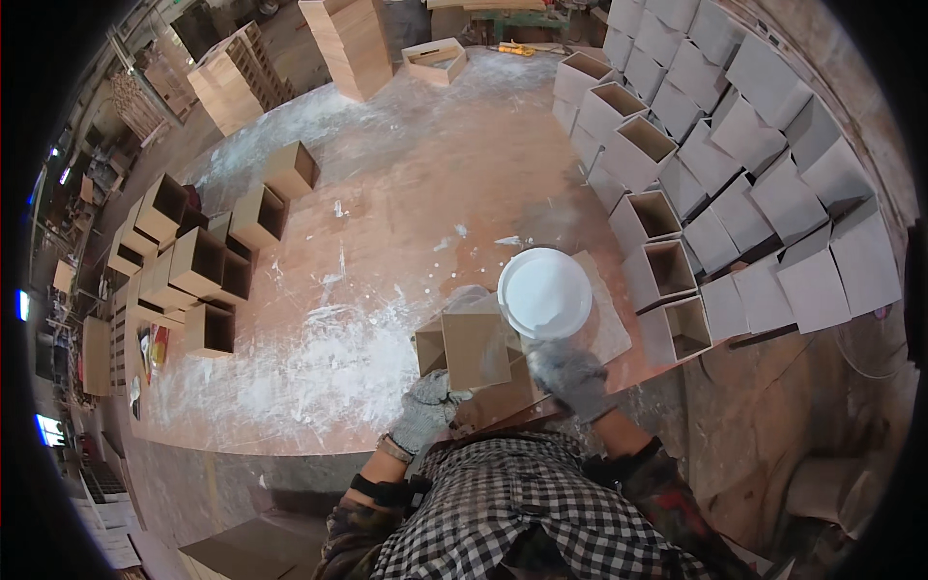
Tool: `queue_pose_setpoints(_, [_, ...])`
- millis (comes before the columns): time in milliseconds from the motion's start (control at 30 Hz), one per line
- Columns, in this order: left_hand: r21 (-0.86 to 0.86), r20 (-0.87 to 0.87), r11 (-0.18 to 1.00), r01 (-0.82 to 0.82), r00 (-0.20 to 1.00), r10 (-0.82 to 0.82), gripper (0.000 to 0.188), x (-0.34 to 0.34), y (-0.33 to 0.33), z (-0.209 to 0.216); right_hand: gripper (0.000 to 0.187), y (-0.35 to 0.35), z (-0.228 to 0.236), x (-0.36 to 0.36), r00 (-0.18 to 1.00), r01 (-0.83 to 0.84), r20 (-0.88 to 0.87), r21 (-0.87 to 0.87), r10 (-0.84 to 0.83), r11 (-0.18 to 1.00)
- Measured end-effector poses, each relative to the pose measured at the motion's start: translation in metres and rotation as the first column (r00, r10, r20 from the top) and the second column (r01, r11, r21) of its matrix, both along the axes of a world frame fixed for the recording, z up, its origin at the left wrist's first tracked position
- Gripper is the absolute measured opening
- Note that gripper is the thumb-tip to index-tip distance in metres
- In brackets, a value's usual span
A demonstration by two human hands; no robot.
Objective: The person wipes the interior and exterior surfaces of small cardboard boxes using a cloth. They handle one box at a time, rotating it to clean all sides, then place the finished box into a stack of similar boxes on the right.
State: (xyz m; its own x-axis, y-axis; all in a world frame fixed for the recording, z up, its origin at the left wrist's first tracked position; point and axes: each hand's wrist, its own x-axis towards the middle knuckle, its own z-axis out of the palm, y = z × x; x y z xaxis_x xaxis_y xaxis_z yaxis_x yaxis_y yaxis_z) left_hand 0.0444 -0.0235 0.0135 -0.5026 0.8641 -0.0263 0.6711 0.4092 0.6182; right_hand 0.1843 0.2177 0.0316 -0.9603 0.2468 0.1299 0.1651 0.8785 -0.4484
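A brown fiberboard box [476, 348] stands before me near the table's front edge, partly over other brown board pieces. My left hand [423, 410], in a grey knit glove, grips its lower left corner. Just beyond, to the right, a round tub [544, 292] holds a smooth white paste. My right hand [568, 375], also gloved, is next to the tub's near rim, right of the box. Motion smears its fingers, so whether it holds anything is not visible.
Unpainted boxes [198, 261] stand grouped on the table's left. White-coated boxes [754, 193] are stacked high along the right. A tall wooden stack [350, 48], an angular wooden frame [435, 61] and a yellow tool [516, 48] are at the far edge. White residue covers parts of the tabletop [387, 213].
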Motion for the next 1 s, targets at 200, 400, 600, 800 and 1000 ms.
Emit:
queue_pose_setpoints(200, [0.058, 0.032, 0.998, 0.004, 0.999, -0.006, 0.034, -0.004, 0.004, 0.013, 0.019, 0.034, 0.016, -0.043, 0.920, 0.354, 0.111, 0.174, -0.375, 0.919])
queue_pose_setpoints(400, [0.200, 0.149, 0.979, -0.041, 0.989, 0.011, 0.031, -0.012, -0.008, -0.005, 0.021, 0.047, -0.011, -0.069, 0.787, 0.282, 0.508, 0.211, -0.351, 0.936])
queue_pose_setpoints(600, [0.143, 0.215, 0.988, -0.055, 0.976, 0.023, 0.030, -0.017, -0.014, -0.004, 0.027, 0.076, 0.018, -0.026, 0.996, 0.027, -0.075, -0.165, -0.040, 0.986])
queue_pose_setpoints(800, [0.089, 0.083, 0.996, -0.011, 0.997, 0.003, 0.029, -0.015, -0.008, 0.013, 0.024, 0.085, 0.016, -0.013, 0.954, 0.265, 0.198, -0.909, -0.226, 0.321])
queue_pose_setpoints(1000, [0.103, 0.147, 0.994, -0.029, 0.989, 0.013, 0.028, -0.014, -0.002, 0.015, 0.023, 0.048, 0.004, -0.029, 0.924, 0.027, 0.352, 0.324, -0.147, 0.946])
